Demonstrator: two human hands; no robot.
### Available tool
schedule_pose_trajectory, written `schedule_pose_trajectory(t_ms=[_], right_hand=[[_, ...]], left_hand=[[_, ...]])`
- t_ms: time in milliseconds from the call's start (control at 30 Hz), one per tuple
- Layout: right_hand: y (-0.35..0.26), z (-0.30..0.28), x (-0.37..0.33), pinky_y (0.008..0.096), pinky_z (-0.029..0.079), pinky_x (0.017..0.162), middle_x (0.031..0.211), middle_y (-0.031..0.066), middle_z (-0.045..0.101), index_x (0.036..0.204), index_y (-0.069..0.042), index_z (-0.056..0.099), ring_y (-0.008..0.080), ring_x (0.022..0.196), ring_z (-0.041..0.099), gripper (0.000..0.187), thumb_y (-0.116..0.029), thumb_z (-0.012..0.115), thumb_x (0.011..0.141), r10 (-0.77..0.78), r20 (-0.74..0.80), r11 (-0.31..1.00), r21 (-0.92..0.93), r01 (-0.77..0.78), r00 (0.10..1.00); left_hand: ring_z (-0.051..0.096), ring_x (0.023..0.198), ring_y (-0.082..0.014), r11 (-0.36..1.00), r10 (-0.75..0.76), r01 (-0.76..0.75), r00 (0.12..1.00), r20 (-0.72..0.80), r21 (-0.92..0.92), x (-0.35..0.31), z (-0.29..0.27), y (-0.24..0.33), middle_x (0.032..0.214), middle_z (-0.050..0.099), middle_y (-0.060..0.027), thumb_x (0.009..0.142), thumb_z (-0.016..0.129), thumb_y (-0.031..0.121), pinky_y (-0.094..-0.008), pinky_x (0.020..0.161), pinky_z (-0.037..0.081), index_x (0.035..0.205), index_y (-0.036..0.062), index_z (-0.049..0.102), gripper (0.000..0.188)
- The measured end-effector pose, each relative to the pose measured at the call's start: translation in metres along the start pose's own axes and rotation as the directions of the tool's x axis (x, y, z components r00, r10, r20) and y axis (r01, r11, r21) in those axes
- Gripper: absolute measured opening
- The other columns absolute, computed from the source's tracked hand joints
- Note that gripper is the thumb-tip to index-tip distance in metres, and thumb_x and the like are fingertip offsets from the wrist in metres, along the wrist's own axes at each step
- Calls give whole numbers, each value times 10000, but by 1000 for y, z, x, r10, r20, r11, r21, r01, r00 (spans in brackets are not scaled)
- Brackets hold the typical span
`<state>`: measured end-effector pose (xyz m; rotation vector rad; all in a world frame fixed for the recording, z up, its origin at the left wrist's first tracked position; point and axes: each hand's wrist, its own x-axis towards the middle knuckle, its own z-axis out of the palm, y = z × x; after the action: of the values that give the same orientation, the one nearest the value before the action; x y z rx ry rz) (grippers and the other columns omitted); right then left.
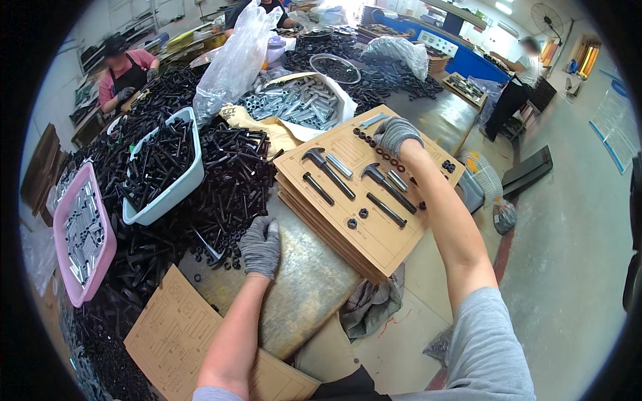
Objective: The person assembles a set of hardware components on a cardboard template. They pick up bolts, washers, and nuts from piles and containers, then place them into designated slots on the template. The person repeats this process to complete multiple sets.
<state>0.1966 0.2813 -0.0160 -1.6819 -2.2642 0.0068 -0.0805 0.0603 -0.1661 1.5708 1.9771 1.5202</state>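
Note:
My right hand [399, 136], in a grey knit glove, is closed at the far part of a stack of printed brown cardboard sheets [314, 220]. Its fingertips touch down beside a row of small black nuts [390, 160]; anything between them is hidden. On the top sheet lie black hammer-headed bolts [329, 172], straight black bolts [386, 210], silver sleeves [339, 166], two loose black nuts [363, 213] and a pale blue wrench [372, 121]. Gloved too, my left hand [261, 247] is curled closed on the metal tabletop [314, 267], next to scattered black nuts [229, 250].
Heaped black bolts [231, 150] cover the table's left side. A light blue bin [198, 164] holds bolts; a pink tray [107, 257] and a white sack [344, 107] hold silver parts. Another printed sheet [174, 327] lies at the near left. Several people work farther off.

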Motion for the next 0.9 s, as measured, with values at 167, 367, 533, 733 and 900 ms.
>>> schedule_pose_trajectory(t_ms=[167,367,533,733,900], right_hand=[[-3,-10,-12,384,519,788,947,162,692,924,-74,733,298,860,667,257,-242,621,765,-5,93,995,103,-4,996],[-10,-2,-8,413,501,876,1067,198,654,1015,-62,705,338,1006,634,328,-250,575,779,-2,23,998,55,1,1000],[21,-9,0,411,500,888,1090,145,656,1066,-123,687,323,1025,626,317,-257,542,818,20,-56,998,-57,-23,998],[131,-57,-49,339,494,856,980,132,698,987,-106,725,252,894,661,244,-191,581,809,284,-300,889,438,-133,911],[183,-49,-96,333,505,782,871,141,705,954,-86,726,251,795,668,223,-193,639,779,368,-248,863,449,-231,896]], left_hand=[[622,749,-232,996,83,-82,996,-41,31,1,5,-8,840,655,-151,893,586,174,-336,737,488,947,25,624,163],[615,784,-195,997,59,-61,998,-25,-49,0,-1,-6,863,661,-123,899,573,126,-316,771,482,963,3,612,144],[598,770,-166,994,95,-95,995,-19,-50,4,4,-11,843,659,-111,901,587,126,-300,759,482,953,-19,609,156],[554,763,-106,988,68,-72,997,-35,-138,2,9,-18,826,612,-28,916,573,71,-255,738,473,926,3,610,78],[554,766,-102,990,70,-70,998,-8,-120,2,3,-14,836,614,-23,921,575,81,-255,741,474,923,6,610,82]])
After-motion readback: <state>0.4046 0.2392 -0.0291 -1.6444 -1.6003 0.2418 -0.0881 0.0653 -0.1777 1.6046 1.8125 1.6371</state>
